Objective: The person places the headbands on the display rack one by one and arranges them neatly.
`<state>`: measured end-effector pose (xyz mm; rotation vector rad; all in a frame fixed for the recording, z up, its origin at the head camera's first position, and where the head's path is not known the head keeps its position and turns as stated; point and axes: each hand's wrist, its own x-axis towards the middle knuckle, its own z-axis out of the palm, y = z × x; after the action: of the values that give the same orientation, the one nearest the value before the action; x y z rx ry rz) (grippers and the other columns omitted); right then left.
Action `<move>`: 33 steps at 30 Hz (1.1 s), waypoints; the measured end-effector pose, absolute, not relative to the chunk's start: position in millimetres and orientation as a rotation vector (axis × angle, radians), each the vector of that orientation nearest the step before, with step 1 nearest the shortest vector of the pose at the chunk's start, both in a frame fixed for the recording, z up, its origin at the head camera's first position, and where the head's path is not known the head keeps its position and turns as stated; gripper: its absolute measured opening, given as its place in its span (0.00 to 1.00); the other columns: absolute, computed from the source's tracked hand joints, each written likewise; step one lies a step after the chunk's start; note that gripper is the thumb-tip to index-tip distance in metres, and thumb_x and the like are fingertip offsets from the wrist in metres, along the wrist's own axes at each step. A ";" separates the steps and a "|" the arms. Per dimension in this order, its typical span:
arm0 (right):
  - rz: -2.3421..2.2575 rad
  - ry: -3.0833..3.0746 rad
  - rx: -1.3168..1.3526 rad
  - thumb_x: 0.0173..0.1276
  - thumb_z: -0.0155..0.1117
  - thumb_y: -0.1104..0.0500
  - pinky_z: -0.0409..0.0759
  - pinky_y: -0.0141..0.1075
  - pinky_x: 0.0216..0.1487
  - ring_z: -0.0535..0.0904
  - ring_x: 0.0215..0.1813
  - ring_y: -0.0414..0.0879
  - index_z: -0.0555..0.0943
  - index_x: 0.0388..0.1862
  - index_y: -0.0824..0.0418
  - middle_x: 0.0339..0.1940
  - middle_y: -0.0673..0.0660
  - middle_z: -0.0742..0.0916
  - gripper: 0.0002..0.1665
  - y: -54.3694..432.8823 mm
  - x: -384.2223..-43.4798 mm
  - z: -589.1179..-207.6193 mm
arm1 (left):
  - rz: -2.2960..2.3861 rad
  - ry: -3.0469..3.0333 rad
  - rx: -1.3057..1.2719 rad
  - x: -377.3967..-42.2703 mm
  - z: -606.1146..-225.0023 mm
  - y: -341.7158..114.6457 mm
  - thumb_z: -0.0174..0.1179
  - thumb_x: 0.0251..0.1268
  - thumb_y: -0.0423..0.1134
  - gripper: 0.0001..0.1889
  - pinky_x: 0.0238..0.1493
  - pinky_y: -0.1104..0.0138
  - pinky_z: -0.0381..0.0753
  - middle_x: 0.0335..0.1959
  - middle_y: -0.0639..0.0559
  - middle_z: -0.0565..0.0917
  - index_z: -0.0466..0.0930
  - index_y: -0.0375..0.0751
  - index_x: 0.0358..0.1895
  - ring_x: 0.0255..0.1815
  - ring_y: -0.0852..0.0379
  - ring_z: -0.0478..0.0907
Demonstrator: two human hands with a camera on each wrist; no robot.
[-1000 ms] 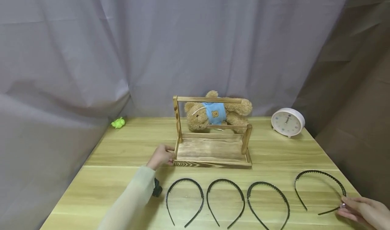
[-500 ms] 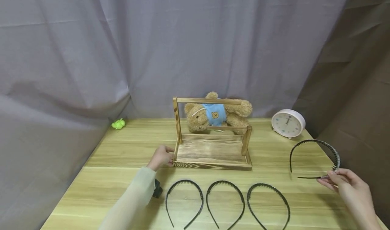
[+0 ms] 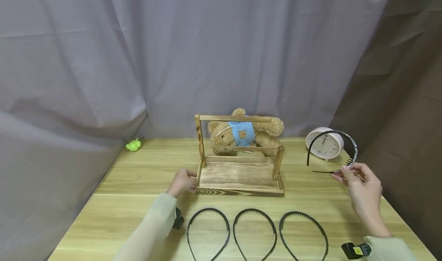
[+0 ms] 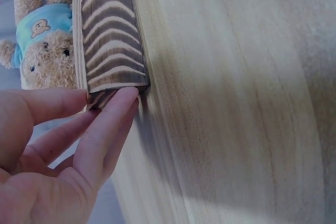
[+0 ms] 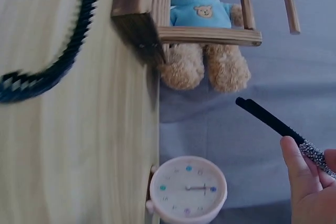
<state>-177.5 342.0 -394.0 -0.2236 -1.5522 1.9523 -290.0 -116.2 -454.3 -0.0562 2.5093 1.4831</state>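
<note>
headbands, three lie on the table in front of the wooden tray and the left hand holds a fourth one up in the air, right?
The hand is wrong: the right hand holds the fourth headband up, as the head view shows. The other three headbands do lie in front of the wooden tray.

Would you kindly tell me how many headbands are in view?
4. Three lie in a row on the table, in front of the wooden tray: left headband, middle headband, right headband. The right hand holds the fourth headband. No others show.
</note>
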 end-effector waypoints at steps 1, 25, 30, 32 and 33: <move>1.957 -1.544 -0.213 0.66 0.60 0.73 0.86 0.30 0.33 0.86 0.25 0.41 0.75 0.31 0.68 0.25 0.53 0.85 0.05 339.9 -180.8 -392.1 | 1.480 2.513 -0.058 -289.9 -454.3 -115.5 0.57 0.65 0.25 0.17 0.29 0.63 0.88 0.29 0.37 0.83 0.76 0.20 0.55 0.20 0.55 0.81; 1.938 -1.475 -0.060 0.65 0.59 0.76 0.86 0.32 0.36 0.86 0.27 0.40 0.76 0.29 0.69 0.30 0.55 0.83 0.07 298.9 -233.6 -380.2 | 1.518 2.511 -0.108 -291.4 -456.1 -114.9 0.58 0.62 0.24 0.17 0.27 0.65 0.88 0.34 0.34 0.85 0.77 0.22 0.55 0.20 0.53 0.83; 1.933 -1.496 -0.056 0.67 0.58 0.75 0.86 0.31 0.36 0.86 0.25 0.40 0.75 0.29 0.67 0.26 0.53 0.85 0.07 291.2 -237.6 -378.3 | 1.503 2.512 -0.115 -291.1 -455.2 -114.8 0.58 0.63 0.25 0.17 0.27 0.65 0.88 0.35 0.34 0.85 0.77 0.23 0.55 0.21 0.52 0.84; 1.936 -1.487 -0.052 0.67 0.58 0.75 0.86 0.31 0.36 0.86 0.25 0.40 0.75 0.29 0.67 0.26 0.53 0.85 0.08 287.7 -239.5 -377.6 | 1.498 2.515 -0.116 -290.9 -454.4 -114.7 0.58 0.63 0.25 0.17 0.27 0.65 0.88 0.35 0.34 0.85 0.77 0.23 0.55 0.21 0.52 0.84; 1.940 -1.477 -0.054 0.67 0.58 0.75 0.86 0.31 0.36 0.86 0.25 0.40 0.75 0.29 0.67 0.27 0.53 0.85 0.08 285.8 -240.7 -377.0 | 1.497 2.516 -0.115 -291.1 -454.2 -114.5 0.58 0.63 0.25 0.17 0.27 0.65 0.88 0.35 0.34 0.85 0.77 0.23 0.55 0.21 0.52 0.84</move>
<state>-240.7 285.8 -377.0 -0.0536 -1.4769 1.9396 -291.1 -114.5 -454.2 -0.1154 2.5157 1.4972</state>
